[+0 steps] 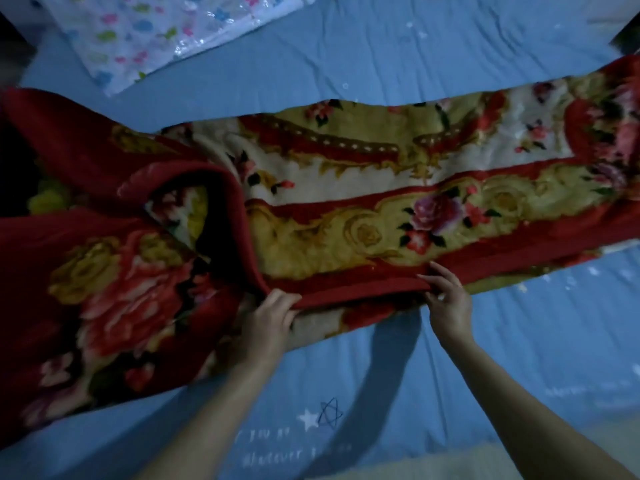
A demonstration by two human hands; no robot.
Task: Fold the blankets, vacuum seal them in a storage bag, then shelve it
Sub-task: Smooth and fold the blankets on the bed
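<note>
Pretty dim room, and the whole work surface is a blue bedsheet (450,46) with little white stars and some text printed near the bottom, too blurry to read. One red floral blanket (346,188) lies across it, just past both hands, its left end bunched up and both ends cut off by the frame. Left hand (268,318) grips the near red edge, fingers curled over it. Right hand (446,296) pinches that same edge further along. One clear storage bag (149,32) with colourful butterflies sits far beyond the left hand, partly out of frame.
</note>
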